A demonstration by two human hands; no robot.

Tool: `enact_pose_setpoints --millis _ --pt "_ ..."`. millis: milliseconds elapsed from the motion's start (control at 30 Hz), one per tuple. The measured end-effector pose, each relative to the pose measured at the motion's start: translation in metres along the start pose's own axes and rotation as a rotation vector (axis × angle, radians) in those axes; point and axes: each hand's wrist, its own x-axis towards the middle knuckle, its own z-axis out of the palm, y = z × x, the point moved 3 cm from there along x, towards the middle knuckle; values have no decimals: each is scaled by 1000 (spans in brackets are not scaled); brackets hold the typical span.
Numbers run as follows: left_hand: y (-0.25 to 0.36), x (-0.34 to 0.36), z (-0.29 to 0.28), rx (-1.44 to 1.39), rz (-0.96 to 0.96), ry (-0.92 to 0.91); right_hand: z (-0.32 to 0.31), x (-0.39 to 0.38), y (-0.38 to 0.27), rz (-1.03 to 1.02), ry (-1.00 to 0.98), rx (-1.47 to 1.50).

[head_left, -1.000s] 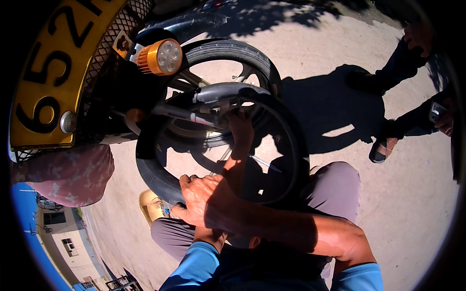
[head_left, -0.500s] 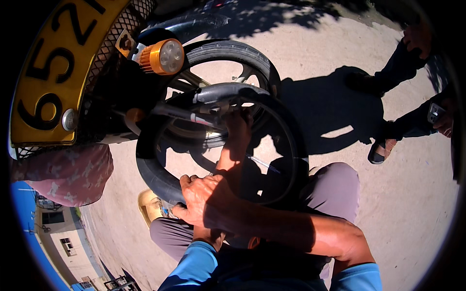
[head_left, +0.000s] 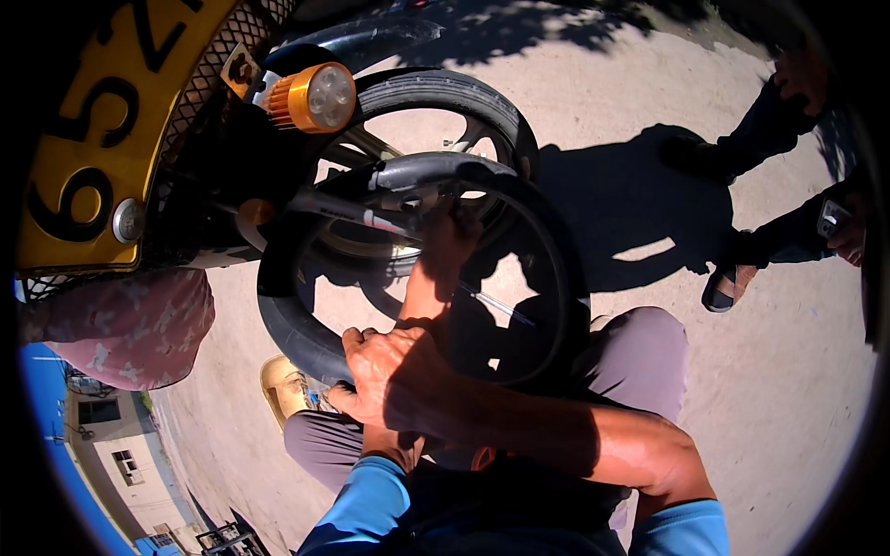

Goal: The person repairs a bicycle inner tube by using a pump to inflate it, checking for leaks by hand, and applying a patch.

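A black rubber ring (head_left: 292, 320), a tyre or tube, stands tilted between my knees. My right hand (head_left: 389, 375) is closed over its near left edge, thumb and fingers wrapped round the rubber. My right forearm crosses above my left one. Through the ring reaches my left arm, and my left hand (head_left: 452, 230) is closed in shade near the ring's far inner side. A grey bar (head_left: 343, 208) with a pale and red marking runs up to that hand. What the left fingers hold is hidden. Behind the ring is a spoked wheel (head_left: 445, 90) with a black tyre.
A yellow number plate (head_left: 102, 157) and an orange-rimmed lamp (head_left: 320, 97) hang close at upper left. Below the plate is a pink patterned cloth (head_left: 139, 329). A thin shiny rod (head_left: 496, 304) shows inside the ring. At right, another person's sandalled foot (head_left: 728, 285) stands on pale ground.
The grey bar, blurred before, now shows sharply. My left hand and forearm have shifted slightly; my right hand keeps its hold on the ring. The whole view has moved a little.
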Motion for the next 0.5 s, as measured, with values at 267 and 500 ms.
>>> enact_pose_setpoints --millis 267,500 --pt "10 47 51 -21 -3 1 -8 5 -9 2 -121 -7" --pt "1 46 23 -63 -74 -15 -7 5 -5 17 -105 -7"
